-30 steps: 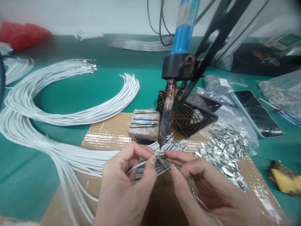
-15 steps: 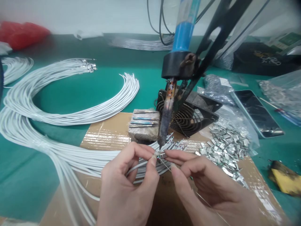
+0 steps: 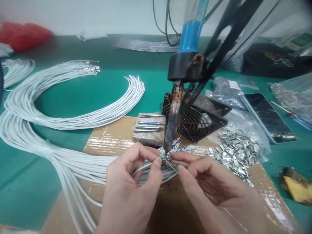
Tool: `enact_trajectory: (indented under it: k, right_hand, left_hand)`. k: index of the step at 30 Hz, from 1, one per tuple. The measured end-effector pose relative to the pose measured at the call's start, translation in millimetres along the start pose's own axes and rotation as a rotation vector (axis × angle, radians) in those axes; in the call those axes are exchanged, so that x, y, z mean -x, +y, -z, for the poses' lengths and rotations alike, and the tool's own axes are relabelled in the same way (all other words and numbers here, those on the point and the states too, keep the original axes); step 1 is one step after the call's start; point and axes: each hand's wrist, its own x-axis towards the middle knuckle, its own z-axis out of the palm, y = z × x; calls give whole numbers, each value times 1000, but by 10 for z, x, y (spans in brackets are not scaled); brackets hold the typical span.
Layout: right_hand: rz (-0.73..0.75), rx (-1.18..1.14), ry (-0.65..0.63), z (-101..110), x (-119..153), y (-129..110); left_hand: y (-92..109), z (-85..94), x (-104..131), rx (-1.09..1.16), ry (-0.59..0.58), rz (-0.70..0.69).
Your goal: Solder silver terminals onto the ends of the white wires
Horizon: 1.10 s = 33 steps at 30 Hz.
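My left hand is closed, thumb and forefinger pinching a white cable near its end. At the fingertips sits a small metal connector with tiny coloured wires beside it. Right above it is the tip of a soldering iron clamped in a stand; whether they touch I cannot tell. My right hand has a thin solder wire between thumb and fingers, its end at the connector. The right forefinger reaches the connector's right side. Under the hands lies a bundle of white cables.
A block with metal rods and a black fan stand behind the iron. To the right are a heap of metal connectors, a phone and a yellow sponge. Cardboard covers part of the green table.
The connector and both sets of fingertips have risen slightly, closer to the iron's tip. My right hand has shifted a little; both hands keep their hold.
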Motion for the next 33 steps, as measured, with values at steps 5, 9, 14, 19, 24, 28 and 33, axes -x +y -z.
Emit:
enact_trajectory:
  k: [5, 9, 14, 19, 24, 28, 33]
  right_hand:
    - [26, -16, -5, -14, -14, 14]
    - [37, 17, 2, -24, -19, -4]
    - [61, 61, 12, -5, -5, -2]
    - [37, 8, 17, -34, -26, -2]
    - [60, 57, 26, -33, -10, -5]
    - [71, 88, 14, -22, 1, 0]
    - [29, 42, 9, -32, -22, 7]
  left_hand:
    - [5, 4, -8, -16, 7, -13]
    - [0, -18, -5, -36, 24, -28]
    - [-14, -32, 15, -51, 38, -39]
    - [-17, -33, 9, -56, 40, -57]
    - [0, -44, 12, -63, 53, -46]
    - [1, -47, 2, -55, 49, -28]
    - [23, -24, -35, -20, 29, -6]
